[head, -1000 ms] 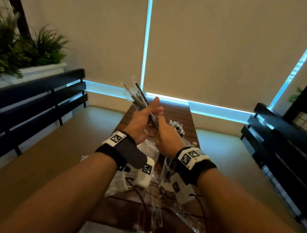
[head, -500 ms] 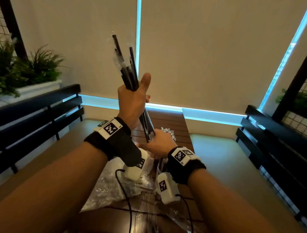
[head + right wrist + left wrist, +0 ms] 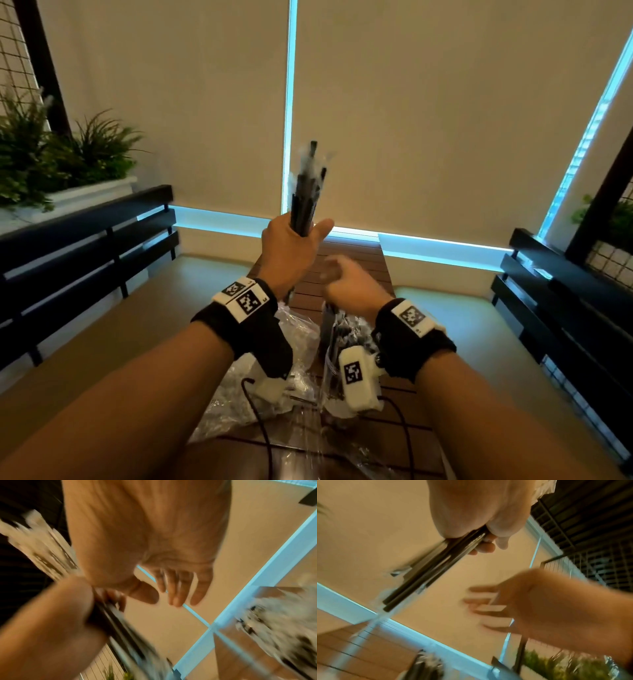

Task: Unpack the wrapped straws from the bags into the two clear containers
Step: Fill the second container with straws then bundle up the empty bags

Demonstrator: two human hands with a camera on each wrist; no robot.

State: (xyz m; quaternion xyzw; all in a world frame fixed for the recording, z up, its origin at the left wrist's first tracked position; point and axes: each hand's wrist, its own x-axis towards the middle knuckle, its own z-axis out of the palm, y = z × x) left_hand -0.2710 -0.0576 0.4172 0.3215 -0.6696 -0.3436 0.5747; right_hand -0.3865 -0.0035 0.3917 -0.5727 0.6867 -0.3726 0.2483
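Note:
A bundle of black wrapped straws [image 3: 306, 195] stands nearly upright above the table, gripped at its lower part by my left hand [image 3: 301, 240]. The left wrist view shows the same straws [image 3: 426, 573] running out from my curled left fingers [image 3: 488, 545]. My right hand [image 3: 334, 274] hovers blurred just right of and below the left, fingers loose and holding nothing; its spread fingers [image 3: 176, 592] show in the right wrist view. A clear container [image 3: 329, 330] holding dark straws stands under my right wrist, partly hidden. Crumpled clear bags [image 3: 253, 390] lie below my left wrist.
The slatted wooden table [image 3: 356, 263] runs away from me toward the blinds. Black benches [image 3: 85, 240] flank both sides, with planters [image 3: 68, 161] behind the left one. Wrist camera cables [image 3: 260, 418] trail over the bags.
My right hand has let go of the bundle's lower end and moved off to the right. My left hand has come down a little, and the straws now stand straighter.

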